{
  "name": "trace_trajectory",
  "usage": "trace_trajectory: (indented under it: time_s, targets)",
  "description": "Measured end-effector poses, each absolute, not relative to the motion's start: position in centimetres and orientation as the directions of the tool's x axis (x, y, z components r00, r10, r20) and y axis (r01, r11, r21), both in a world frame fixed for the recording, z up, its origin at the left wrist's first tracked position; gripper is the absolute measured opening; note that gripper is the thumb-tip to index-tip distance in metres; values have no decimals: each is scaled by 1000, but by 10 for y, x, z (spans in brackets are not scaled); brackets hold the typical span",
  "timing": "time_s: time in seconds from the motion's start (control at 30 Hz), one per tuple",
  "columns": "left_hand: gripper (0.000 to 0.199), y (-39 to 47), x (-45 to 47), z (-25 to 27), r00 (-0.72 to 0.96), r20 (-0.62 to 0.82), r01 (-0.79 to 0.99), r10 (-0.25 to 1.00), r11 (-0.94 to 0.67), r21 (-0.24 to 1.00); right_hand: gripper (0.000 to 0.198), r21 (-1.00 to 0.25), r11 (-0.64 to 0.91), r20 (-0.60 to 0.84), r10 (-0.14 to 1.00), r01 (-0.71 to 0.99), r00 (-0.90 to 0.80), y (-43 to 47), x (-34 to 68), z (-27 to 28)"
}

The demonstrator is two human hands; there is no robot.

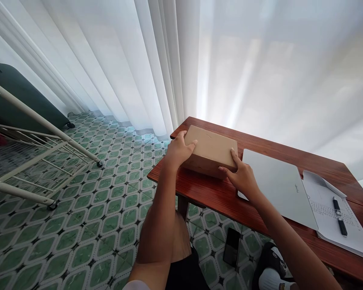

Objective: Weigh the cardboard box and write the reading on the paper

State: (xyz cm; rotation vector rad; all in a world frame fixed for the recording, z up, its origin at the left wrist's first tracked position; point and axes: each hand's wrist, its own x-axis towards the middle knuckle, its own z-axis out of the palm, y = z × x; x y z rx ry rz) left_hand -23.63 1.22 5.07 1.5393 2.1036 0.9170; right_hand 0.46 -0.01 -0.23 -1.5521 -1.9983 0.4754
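A closed brown cardboard box (211, 146) rests at the left end of a reddish wooden table (199, 186). My left hand (179, 151) grips its left side, the thumb lying over the top edge. On the opposite side my right hand (241, 174) presses against the near right corner, thumb on the front face and fingers along the side. The box sits between both hands, and some fingertips are hidden behind it. Just right of my right hand lies a closed silver laptop (275, 183).
Stapled papers (323, 201) with a black pen (339, 217) lie right of the laptop. On the green tiled floor is a dark phone (231, 246), near a shod foot (272, 262). A wheeled metal rack (69, 141) stands left, with white curtains (124, 60) behind.
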Motion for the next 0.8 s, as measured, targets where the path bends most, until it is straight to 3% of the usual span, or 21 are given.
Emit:
trace_trajectory:
  time_s: [0.37,0.8]
  targets:
    - [61,15,-236,50,-334,44,799,942,258,543,86,-486,337,262,937,806,-233,2,-1,-4]
    - [49,21,-238,43,-322,29,849,946,275,452,86,-445,365,278,924,818,-261,2,-8,-5]
